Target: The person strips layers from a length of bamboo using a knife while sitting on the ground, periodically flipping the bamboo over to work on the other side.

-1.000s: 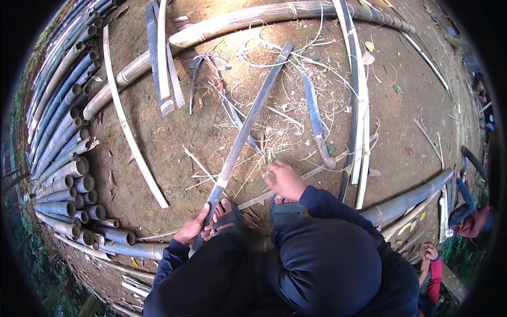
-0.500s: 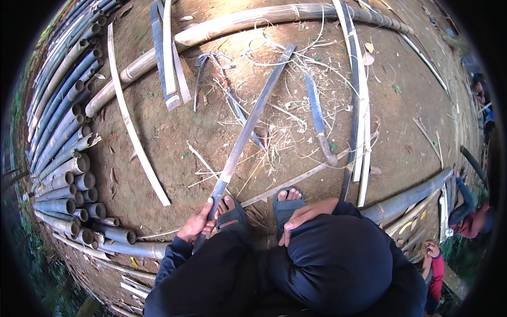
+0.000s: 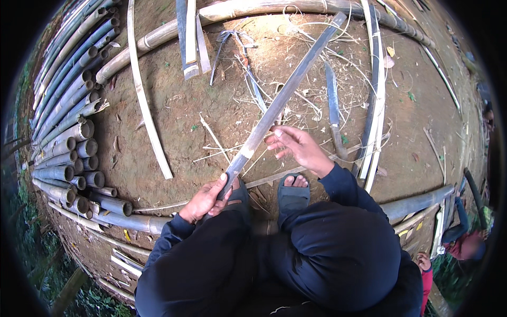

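Seen in long navy sleeves [image 3: 353, 189], left hand [image 3: 204, 198] and right hand [image 3: 302, 146] bare | dark trousers [image 3: 343, 256], creased at right | dark-grey, open-toed sandals [image 3: 292, 202] with broad straps

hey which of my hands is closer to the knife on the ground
Right. Your right hand is left of the knife, near its handle; your left hand is farther off, lower left, gripping the bamboo strip.
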Tool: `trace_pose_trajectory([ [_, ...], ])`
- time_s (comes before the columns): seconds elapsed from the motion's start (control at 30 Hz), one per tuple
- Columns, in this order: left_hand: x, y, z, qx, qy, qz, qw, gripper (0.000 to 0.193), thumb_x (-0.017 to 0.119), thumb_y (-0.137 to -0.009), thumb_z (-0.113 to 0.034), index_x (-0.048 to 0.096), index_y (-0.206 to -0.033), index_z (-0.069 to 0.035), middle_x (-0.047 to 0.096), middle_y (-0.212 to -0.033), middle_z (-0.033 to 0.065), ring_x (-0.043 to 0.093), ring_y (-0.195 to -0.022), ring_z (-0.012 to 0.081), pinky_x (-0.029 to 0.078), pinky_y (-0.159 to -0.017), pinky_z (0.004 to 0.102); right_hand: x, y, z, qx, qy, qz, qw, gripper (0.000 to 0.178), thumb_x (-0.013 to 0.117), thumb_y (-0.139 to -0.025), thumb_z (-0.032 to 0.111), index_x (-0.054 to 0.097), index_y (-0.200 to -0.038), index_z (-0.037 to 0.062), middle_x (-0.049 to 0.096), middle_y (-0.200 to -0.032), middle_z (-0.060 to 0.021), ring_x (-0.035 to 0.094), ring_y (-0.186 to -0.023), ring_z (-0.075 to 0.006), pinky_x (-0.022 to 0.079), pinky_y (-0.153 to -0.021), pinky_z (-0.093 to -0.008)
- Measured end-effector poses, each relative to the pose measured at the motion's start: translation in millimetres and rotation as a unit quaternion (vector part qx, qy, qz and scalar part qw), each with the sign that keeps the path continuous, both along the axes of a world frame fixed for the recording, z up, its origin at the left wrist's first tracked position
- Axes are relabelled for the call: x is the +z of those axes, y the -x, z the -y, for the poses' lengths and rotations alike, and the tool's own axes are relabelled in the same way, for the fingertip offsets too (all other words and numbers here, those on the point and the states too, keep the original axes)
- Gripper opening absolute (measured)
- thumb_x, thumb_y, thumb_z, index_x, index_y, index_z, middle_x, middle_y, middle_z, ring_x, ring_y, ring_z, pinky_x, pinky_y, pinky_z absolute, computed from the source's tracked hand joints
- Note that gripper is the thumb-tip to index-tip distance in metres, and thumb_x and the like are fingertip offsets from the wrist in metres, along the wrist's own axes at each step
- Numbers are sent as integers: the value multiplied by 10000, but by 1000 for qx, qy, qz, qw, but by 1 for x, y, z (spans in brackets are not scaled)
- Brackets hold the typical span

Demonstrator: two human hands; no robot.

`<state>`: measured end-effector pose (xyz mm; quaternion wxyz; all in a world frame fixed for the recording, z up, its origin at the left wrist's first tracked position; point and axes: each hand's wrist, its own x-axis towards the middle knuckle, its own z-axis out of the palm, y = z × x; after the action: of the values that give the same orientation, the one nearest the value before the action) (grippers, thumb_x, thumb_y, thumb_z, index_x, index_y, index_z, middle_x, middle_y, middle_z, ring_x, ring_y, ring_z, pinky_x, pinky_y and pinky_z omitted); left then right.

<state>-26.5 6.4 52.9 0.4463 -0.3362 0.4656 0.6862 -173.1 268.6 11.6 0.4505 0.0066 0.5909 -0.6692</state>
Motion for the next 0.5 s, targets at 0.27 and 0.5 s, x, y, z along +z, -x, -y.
trace_pose_trajectory([
  [0.27,0,12,3,-39,-46,23,998,548,406,-980,-616,508,-875,-88,336,-553,-51,308,-404,40,254,-354,201,-7,8,21,-111,87,100,985,355,516,-1027,316,578,-1213,20,655,-1100,-62,644,-963,-137,523,-766,-290],
  [0.5,-29,-24,7,-149,206,-186,949,495,442,-1015,-490,564,-798,-62,518,-555,84,514,-462,213,411,-463,337,-25,0,18,-222,-6,108,969,395,532,-1015,340,501,-1248,23,629,-987,-98,637,-881,-158,538,-744,-293],
])
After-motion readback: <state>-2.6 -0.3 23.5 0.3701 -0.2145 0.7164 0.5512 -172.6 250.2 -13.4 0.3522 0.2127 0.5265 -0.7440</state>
